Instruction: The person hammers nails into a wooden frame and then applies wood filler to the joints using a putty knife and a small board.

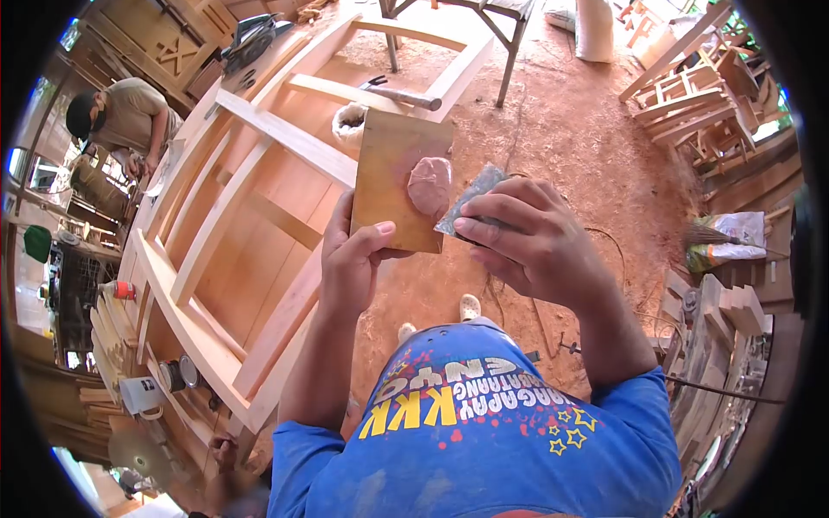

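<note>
My left hand [352, 250] grips the lower left edge of a flat brown board [384, 177], thumb on top. A mound of pink putty [429, 186] sits on the board's right half. In my right hand [540, 246] is a grey, flat putty spreader [473, 200], pinched between thumb and fingers. Its edge is right beside the putty, at the board's right side. Behind the board and to its left lies a pale wooden frame [294, 134] with several curved rails.
A hammer [406, 95] and a white container [349, 123] rest on the frame. At the left, a person in a cap [129, 121] bends over the work. A white mug [141, 394] stands lower left. Stacked wooden chairs [699, 95] and a broom [712, 233] are at the right.
</note>
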The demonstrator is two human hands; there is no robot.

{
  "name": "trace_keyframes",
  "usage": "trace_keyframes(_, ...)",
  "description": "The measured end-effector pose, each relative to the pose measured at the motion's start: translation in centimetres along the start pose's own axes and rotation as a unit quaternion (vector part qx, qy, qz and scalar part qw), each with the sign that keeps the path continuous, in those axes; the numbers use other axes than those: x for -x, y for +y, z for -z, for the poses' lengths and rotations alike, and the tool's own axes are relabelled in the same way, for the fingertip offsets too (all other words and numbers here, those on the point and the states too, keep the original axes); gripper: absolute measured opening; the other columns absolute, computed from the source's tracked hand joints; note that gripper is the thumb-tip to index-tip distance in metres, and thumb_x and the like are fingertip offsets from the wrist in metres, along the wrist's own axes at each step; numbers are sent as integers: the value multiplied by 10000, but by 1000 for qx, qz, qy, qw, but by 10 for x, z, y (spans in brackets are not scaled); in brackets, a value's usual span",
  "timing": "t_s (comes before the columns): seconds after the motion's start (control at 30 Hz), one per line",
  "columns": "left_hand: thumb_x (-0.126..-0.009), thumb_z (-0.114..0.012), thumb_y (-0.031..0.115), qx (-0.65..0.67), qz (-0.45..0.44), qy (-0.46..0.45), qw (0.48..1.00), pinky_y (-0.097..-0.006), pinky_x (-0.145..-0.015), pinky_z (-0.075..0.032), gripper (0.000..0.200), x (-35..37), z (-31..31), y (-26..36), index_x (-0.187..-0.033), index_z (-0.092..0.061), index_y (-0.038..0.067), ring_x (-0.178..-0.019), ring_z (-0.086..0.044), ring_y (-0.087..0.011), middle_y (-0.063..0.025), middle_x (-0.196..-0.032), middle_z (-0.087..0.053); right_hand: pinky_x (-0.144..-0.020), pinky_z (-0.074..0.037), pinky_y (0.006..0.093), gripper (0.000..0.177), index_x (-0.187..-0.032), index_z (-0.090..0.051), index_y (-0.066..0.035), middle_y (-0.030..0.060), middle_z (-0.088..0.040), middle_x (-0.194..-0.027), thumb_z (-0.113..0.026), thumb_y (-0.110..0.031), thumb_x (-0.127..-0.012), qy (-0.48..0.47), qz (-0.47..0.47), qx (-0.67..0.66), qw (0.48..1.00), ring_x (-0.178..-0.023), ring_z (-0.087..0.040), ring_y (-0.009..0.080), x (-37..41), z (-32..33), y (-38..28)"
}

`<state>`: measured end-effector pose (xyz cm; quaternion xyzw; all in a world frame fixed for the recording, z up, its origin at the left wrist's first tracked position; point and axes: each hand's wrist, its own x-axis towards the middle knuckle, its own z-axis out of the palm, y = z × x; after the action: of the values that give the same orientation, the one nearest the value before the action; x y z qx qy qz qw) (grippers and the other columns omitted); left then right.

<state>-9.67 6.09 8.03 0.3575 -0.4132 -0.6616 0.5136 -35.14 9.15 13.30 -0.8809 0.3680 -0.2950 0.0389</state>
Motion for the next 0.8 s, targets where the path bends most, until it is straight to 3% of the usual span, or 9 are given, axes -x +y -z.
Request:
trace_keyframes(0.23,-905,-625,176,-97,2,72,993,-350,-774,-664,548,-5,-9,-9,-1371,-476,-71,-991,-741,-242,-185,-1200,-660,-947,-501,433,296,-1100,-761,-97,-5,-700,-1125,-819,-165,-818,-72,-20,-34,997,-1060,-633,272,2,-9,3)
trace_keyframes(0.33,-936,-645,199,104,1,94,990,-361,-744,-649,490,-24,-19,-9,-1332,-506,-52,-963,-731,-246,-173,-1162,-664,-962,-503,421,282,-1130,-758,-92,24,-706,-1144,-798,-180,-865,-148,-28,-126,981,-1089,-641,274,19,-26,23)
trace_keyframes(0.37,-956,-637,198,99,-40,120,987,-372,-739,-648,452,-32,-19,-4,-1327,-531,-38,-969,-734,-235,-146,-1159,-680,-971,-504,416,280,-1147,-756,-90,41,-708,-1155,-789,-188,-887,-179,-35,-161,970,-1105,-645,274,28,-37,33)
trace_keyframes(0.4,-961,-627,205,77,-52,146,985,-371,-739,-643,445,-41,-15,-1,-1328,-539,-29,-961,-732,-226,-136,-1161,-685,-979,-506,410,278,-1165,-754,-85,64,-709,-1163,-765,-214,-918,-118,-94,-247,957,-1124,-645,273,37,-48,45)
trace_keyframes(0.47,-970,-609,219,45,-59,204,976,-369,-738,-633,431,-50,11,-1,-1329,-554,-13,-943,-729,-208,-115,-1166,-694,-996,-509,398,291,-1199,-749,-75,110,-710,-1180,-718,-266,-982,-7,-223,-407,886,-1163,-646,273,66,-67,74)
trace_keyframes(0.5,-974,-598,241,39,-58,218,973,-360,-721,-610,436,-47,25,-4,-1339,-560,5,-931,-720,-199,-110,-1171,-699,-998,-514,369,384,-1273,-714,-49,132,-688,-1242,-631,-350,-1050,16,-216,-419,882,-1199,-635,237,80,-75,99)
trace_keyframes(0.6,-975,-581,283,-16,-67,271,960,-339,-698,-549,458,-40,44,-23,-1363,-563,40,-928,-697,-196,-107,-1196,-696,-962,-521,333,354,-1320,-680,-33,96,-673,-1257,-651,-247,-1040,12,-356,-640,681,-1195,-613,176,111,-102,131)
trace_keyframes(0.73,-955,-580,292,-59,-98,386,915,-344,-700,-513,496,-38,35,-64,-1389,-546,55,-998,-675,-220,-104,-1226,-671,-993,-511,358,367,-1357,-651,-22,75,-657,-1270,-633,-223,-1051,-35,-286,-685,669,-1197,-595,164,111,-149,152)
trace_keyframes(0.8,-929,-569,289,-121,-96,360,920,-350,-751,-523,549,-34,40,-70,-1419,-516,46,-1059,-659,-229,-109,-1288,-629,-986,-515,352,329,-1327,-669,-32,83,-669,-1266,-627,-207,-1051,-29,-259,-672,693,-1179,-616,182,100,-172,157)
